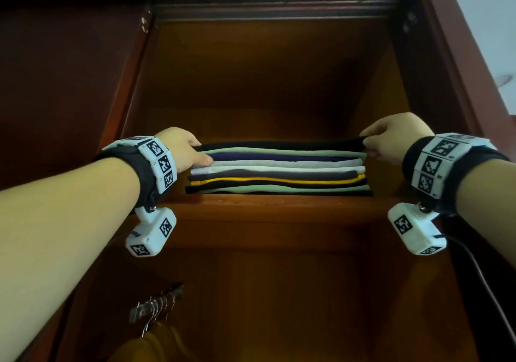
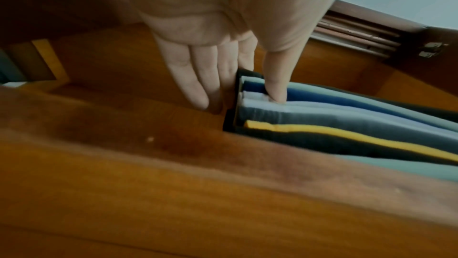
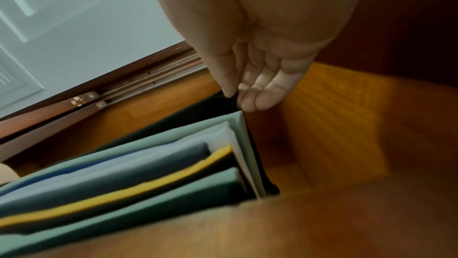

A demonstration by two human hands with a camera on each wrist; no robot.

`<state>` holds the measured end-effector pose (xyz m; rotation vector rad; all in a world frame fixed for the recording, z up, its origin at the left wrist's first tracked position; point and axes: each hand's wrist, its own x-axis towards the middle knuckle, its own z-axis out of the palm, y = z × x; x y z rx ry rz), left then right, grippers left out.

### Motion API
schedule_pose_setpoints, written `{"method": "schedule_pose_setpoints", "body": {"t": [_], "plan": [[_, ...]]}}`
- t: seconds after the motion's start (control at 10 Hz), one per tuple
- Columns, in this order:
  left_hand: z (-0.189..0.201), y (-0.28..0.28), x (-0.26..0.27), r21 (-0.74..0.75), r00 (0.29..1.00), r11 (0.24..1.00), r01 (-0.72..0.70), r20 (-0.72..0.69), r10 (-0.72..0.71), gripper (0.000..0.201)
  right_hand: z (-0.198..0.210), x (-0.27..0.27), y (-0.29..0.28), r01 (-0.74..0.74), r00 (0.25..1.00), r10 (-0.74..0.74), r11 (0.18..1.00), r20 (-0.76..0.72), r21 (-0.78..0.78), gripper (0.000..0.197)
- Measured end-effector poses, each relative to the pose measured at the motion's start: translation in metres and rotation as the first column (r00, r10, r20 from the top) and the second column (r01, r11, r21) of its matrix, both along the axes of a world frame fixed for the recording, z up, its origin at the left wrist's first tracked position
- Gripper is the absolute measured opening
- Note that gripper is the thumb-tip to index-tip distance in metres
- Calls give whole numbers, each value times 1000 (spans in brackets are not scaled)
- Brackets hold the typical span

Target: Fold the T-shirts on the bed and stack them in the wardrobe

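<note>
Resting on the upper shelf of a reddish-brown wooden wardrobe, a stack of folded T-shirts is seen in soft, flat layers of black, pale green, navy, grey, white and yellow, their rounded fold edges turned outward. The shelf's grain is shown glossy and orange-brown, with a thick front lip. The top black T-shirt is draped over the pile's ends. At the pile's left end, the left hand is held with fingers straight along the side of the stack, while the thumb is pressed against the front fold edges near the navy and white layers. At the right end, the right hand is seen with fingers curled, the black fabric's corner being pinched between thumb and fingertips. Both forearms are raised, each carrying a black wrist band with white marker blocks. Metal hangers are visible on a rail below the shelf.
</note>
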<state>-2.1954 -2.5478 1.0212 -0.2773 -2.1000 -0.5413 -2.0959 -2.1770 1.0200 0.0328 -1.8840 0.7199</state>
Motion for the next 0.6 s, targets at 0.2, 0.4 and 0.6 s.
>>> {"method": "schedule_pose_setpoints", "body": {"t": [0.2,0.4,0.6], "plan": [[-34,-2,-10,118,989,984,135,-72,-127,65,-30,-1,4,89,993,-90,996,-75,-6,19],[-59,-8,19,52,995,993,103,-24,-102,78,-36,33,-14,162,983,-170,980,64,113,33],[-86,-12,63,-145,998,988,60,-15,-63,78,-57,57,-58,122,976,-154,972,153,202,49]]}}
